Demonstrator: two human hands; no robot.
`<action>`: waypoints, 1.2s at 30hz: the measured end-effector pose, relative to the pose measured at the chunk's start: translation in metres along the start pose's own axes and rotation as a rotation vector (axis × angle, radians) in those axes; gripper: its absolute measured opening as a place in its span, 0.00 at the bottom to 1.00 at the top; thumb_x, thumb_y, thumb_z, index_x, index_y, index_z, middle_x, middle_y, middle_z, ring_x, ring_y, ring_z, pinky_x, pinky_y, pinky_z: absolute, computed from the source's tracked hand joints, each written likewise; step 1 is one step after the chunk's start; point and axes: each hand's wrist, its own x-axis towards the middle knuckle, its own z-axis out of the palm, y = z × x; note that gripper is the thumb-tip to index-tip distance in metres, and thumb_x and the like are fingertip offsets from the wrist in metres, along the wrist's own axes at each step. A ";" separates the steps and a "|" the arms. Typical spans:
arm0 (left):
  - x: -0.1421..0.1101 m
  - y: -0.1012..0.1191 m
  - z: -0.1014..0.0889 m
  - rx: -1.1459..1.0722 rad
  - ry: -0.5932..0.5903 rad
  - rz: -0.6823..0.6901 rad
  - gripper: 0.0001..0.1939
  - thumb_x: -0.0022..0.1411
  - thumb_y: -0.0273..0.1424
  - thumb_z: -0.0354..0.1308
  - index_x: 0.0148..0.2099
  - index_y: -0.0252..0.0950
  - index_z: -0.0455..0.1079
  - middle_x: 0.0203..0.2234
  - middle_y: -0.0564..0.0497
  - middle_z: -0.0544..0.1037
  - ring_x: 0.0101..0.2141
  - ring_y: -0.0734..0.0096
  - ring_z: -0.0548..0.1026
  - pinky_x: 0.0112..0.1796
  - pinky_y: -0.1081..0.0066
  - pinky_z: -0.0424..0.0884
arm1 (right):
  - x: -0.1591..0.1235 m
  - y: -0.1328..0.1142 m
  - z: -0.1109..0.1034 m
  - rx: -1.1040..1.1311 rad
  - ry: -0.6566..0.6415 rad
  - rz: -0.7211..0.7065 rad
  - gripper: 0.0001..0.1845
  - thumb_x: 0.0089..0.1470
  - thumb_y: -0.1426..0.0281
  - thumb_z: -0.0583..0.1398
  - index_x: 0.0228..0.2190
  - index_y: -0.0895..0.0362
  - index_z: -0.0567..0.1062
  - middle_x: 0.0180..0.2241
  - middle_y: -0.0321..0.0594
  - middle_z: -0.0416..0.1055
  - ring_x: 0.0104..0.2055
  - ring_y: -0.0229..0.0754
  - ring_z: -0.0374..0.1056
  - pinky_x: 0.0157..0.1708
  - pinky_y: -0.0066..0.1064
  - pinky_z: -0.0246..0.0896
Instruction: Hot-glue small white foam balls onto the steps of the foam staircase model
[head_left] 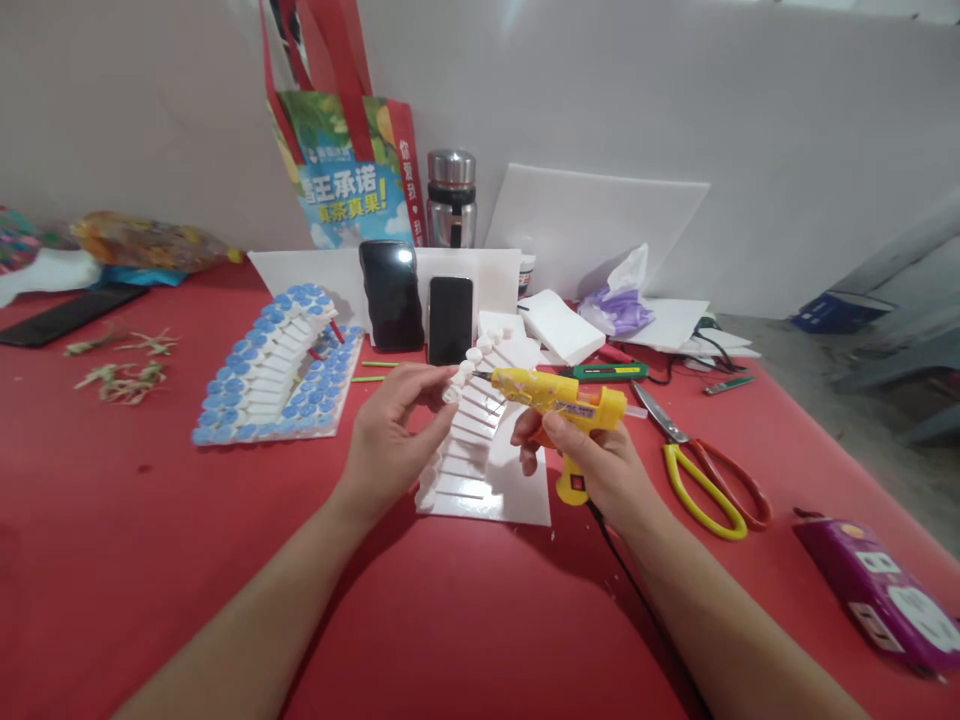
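My right hand (pixel 592 450) is wrapped round the grip of a yellow hot glue gun (pixel 536 388), its nozzle pointing left. A clear glue stick (pixel 636 411) pokes out of the gun's back end. Opposite the nozzle, my left hand (pixel 397 425) pinches a small white round piece (pixel 451 393) between thumb and fingers. The nozzle tip is at or very close to the white pieces there; contact cannot be made out. Under and behind both hands lies a white foam-board model (pixel 517 495) with a curved row of thin strips like stair steps and white round pieces along its edge.
A similar stair model with blue round pieces (pixel 232 385) stands left. Two phones (pixel 390 295) lean on a white board at the back. Right lie scissors (pixel 701 485), a green cutter (pixel 607 372) and a purple packet (pixel 877 590). The gun's cord (pixel 637 590) runs toward the front edge.
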 end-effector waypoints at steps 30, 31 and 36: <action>0.003 0.008 0.007 -0.781 0.055 -0.633 0.16 0.53 0.30 0.77 0.43 0.33 0.81 0.30 0.47 0.84 0.32 0.71 0.81 0.39 0.72 0.77 | -0.001 -0.004 -0.002 -0.149 -0.044 0.069 0.27 0.63 0.49 0.63 0.21 0.55 0.76 0.19 0.37 0.72 0.23 0.40 0.68 0.30 0.36 0.65; 0.004 0.009 0.007 -0.799 0.053 -0.639 0.16 0.52 0.30 0.78 0.42 0.33 0.81 0.31 0.48 0.84 0.31 0.72 0.81 0.39 0.72 0.77 | -0.001 -0.004 -0.001 -0.143 -0.044 0.069 0.27 0.63 0.50 0.63 0.21 0.55 0.76 0.19 0.36 0.71 0.23 0.40 0.68 0.29 0.35 0.64; 0.003 0.009 0.009 -0.846 0.017 -0.663 0.17 0.52 0.29 0.78 0.44 0.31 0.82 0.33 0.47 0.84 0.31 0.74 0.80 0.37 0.74 0.77 | -0.001 -0.006 0.002 -0.110 -0.037 0.067 0.27 0.62 0.51 0.64 0.20 0.56 0.74 0.18 0.34 0.70 0.21 0.39 0.71 0.27 0.33 0.64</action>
